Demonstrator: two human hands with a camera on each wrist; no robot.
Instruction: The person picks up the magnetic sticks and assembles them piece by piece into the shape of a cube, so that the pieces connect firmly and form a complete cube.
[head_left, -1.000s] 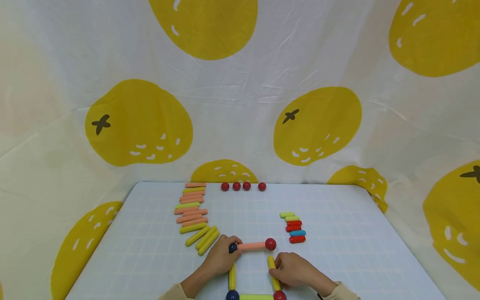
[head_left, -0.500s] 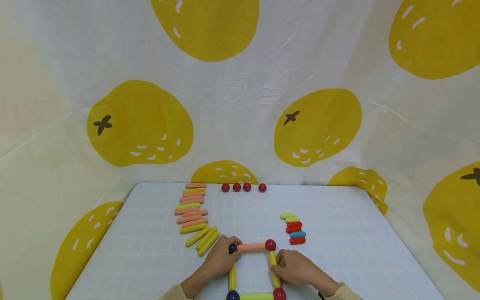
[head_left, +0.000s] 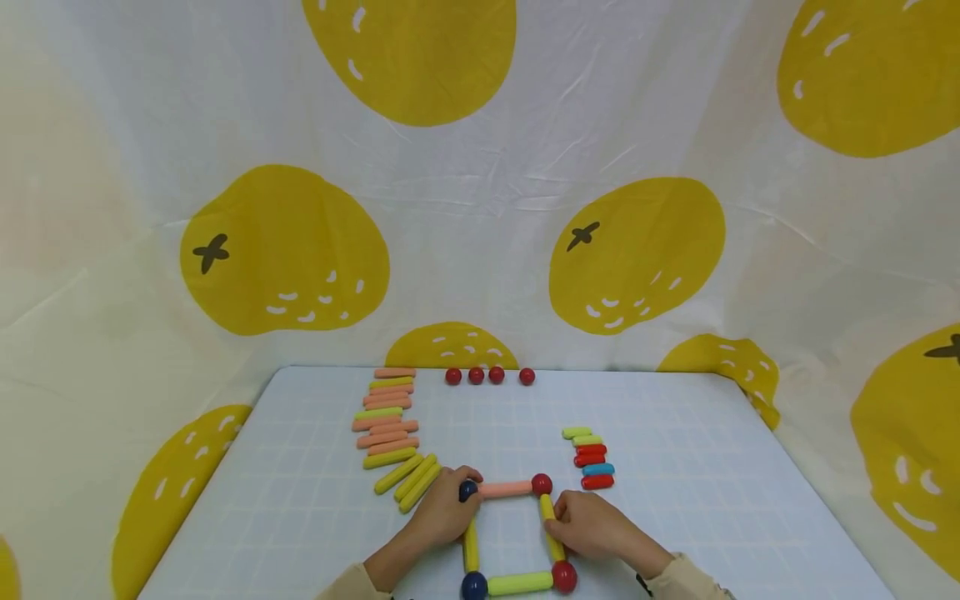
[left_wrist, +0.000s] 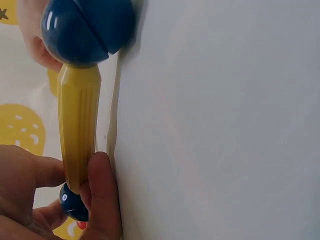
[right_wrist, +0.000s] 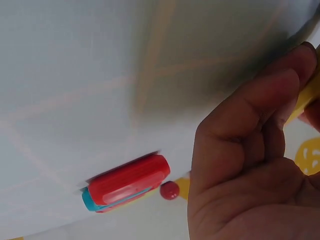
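On the table is a four-sided frame of rods and balls. Its far side is a peach rod (head_left: 506, 489), its near side a lime rod (head_left: 519, 583). Yellow rods form the left (head_left: 470, 548) and right (head_left: 553, 533) sides. Navy balls sit at the left corners, far (head_left: 468, 491) and near (head_left: 474, 586); red balls at the right corners, far (head_left: 542, 484) and near (head_left: 565, 576). My left hand (head_left: 442, 507) grips the far navy ball, with fingers round the yellow rod's end in the left wrist view. My right hand (head_left: 592, 525) pinches the right yellow rod.
Several peach, yellow and lime rods (head_left: 386, 425) lie in a curved row at left. Short lime, red and blue rods (head_left: 597, 470) lie to the right. Several red balls (head_left: 497, 376) line the table's far edge, before a fruit-patterned cloth (head_left: 465, 225).
The right yellow rod, earlier apart from the far red ball, swung up to meet it, with my right hand holding it. The frame's near end has since shifted slightly away from me.
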